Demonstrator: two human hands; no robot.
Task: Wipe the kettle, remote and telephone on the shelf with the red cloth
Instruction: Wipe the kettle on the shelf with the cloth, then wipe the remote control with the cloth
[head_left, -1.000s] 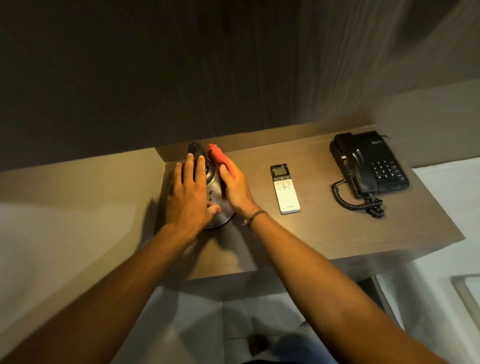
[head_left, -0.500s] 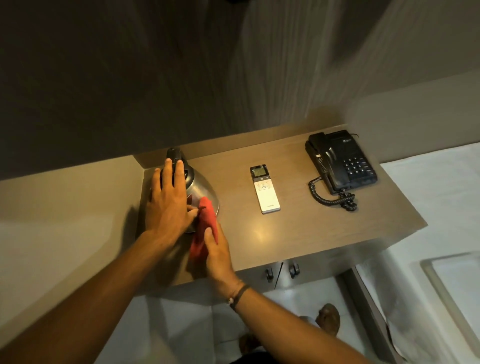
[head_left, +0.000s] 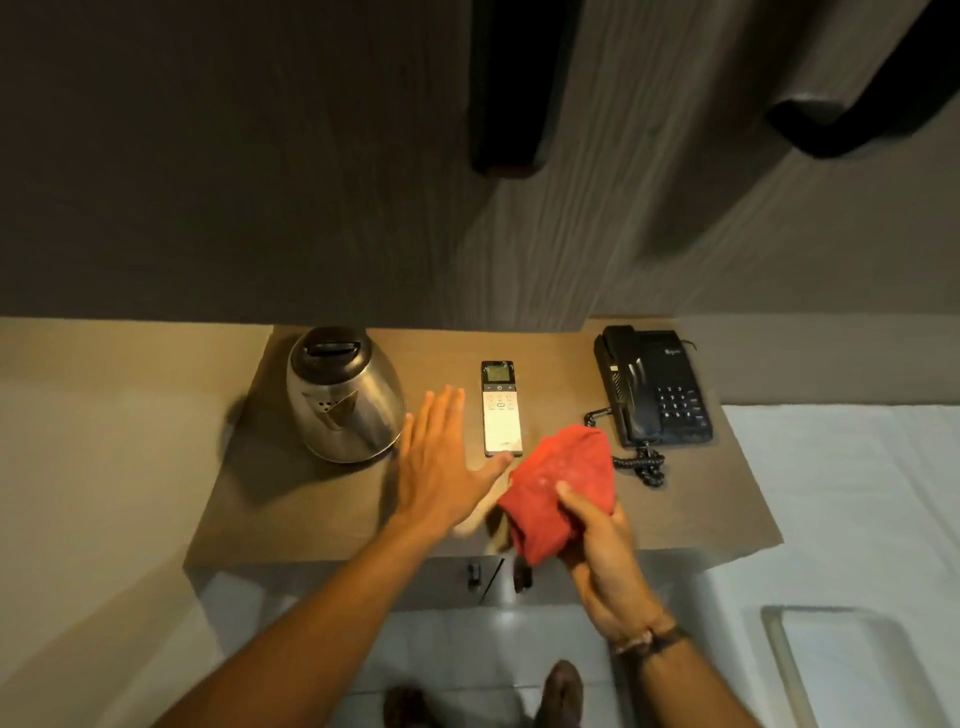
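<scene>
shelf (head_left: 291, 499): brown wood-look top, lit from above, dark panelled wall behind it.

kettle (head_left: 345, 395): steel body, dark lid, at the left end near the back, upright, spout with small holes facing the camera. nothing touching it. no marking readable on it.

remote (head_left: 501, 408): pale slim unit, lying flat and lengthwise in the middle of the shelf, small lit screen at the far end, buttons below. a tiny dark mark near its near end, too small to read.

telephone (head_left: 652, 387): black corded desk set at the right end, handset resting in its cradle on the left side, keypad on the right. coiled cord (head_left: 644, 462) trails off its near edge onto the shelf. a small pale logo on the upper right of the body, blurred, not legible.

left hand (head_left: 441, 462): flat and fully spread, palm down, fingers together and pointing away, between kettle and remote, holding nothing. thumb tip sits right at the remote's near corner; contact cannot be told. whether the palm rests on the shelf or hangs just over it cannot be told.

right hand (head_left: 597, 540): closed around the red cloth (head_left: 561, 483), thumb on top, fingers hidden underneath. cloth bunched, over the shelf's near edge, just beside the remote's near end and close to the cord. dark band on the wrist.

below the shelf: two small dark drawer knobs (head_left: 474, 571), pale floor.
</scene>
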